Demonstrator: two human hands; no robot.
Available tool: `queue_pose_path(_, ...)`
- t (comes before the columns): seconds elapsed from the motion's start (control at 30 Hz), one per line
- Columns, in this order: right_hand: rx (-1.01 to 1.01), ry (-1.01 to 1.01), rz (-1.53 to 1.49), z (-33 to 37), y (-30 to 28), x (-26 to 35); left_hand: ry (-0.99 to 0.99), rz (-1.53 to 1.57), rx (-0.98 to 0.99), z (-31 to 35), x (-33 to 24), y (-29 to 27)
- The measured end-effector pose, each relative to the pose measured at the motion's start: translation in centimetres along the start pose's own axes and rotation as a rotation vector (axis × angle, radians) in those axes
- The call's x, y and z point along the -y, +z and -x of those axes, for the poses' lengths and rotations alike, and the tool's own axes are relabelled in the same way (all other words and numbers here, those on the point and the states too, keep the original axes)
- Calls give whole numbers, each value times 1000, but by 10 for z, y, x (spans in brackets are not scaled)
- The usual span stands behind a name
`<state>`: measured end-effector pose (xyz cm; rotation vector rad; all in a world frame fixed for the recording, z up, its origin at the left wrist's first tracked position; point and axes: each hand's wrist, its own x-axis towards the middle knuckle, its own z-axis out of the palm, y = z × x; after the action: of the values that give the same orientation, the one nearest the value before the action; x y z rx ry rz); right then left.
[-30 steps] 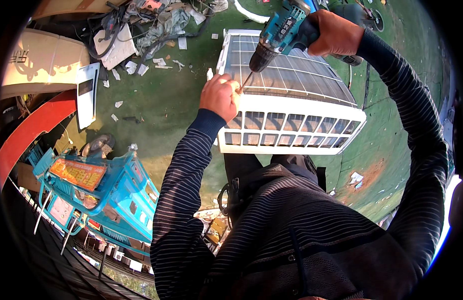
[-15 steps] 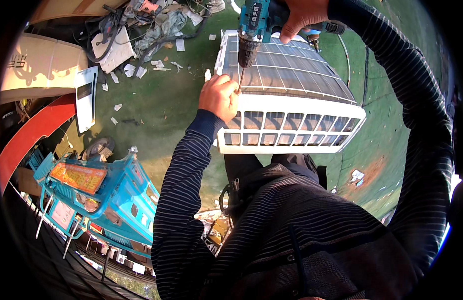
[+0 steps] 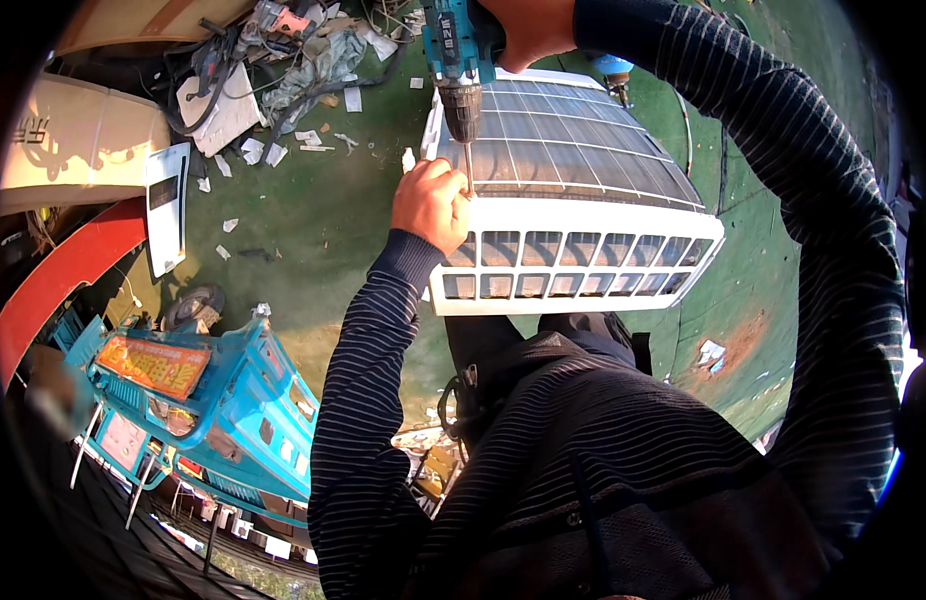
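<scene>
A white air conditioner casing [image 3: 583, 205] with a long grille front and a gridded dark top lies across in front of my legs. My right hand [image 3: 536, 30] is wrapped round the grip of a teal and black cordless drill [image 3: 453, 50], partly cut off by the upper edge. The drill's long thin bit [image 3: 469, 165] points down to the casing's left corner. There my left hand [image 3: 433, 205] is closed, its fingers curled beside the bit's tip. What lies between those fingers is hidden.
Left of me stands a turquoise plastic chair [image 3: 268, 380] with an orange sign [image 3: 155, 365]. A cardboard box [image 3: 93, 135], a white panel [image 3: 168, 210] and a red curved board [image 3: 78, 280] line the left. Cables and scraps [image 3: 313, 75] litter the green floor [image 3: 293, 215] at the upper left.
The drill's body has swung left with my right hand, so the bit slants the other way. My left hand stays at the corner. A blurred shape has appeared at the far left.
</scene>
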<state>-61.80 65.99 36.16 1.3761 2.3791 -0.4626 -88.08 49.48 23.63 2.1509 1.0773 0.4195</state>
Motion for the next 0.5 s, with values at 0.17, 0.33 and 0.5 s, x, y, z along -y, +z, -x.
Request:
queue_pose_path(0.17,-33,-60,-2,-4,-1,-1,-12,-24,-7,1,0,0)
queue_pose_path(0.33,4,5,-18,4,10,-6,18,-4,-43,0,-3,-1)
queue_pose_path(0.5,-5,19,-43,7,18,-13,22,-3,-57,-3,-5,-1)
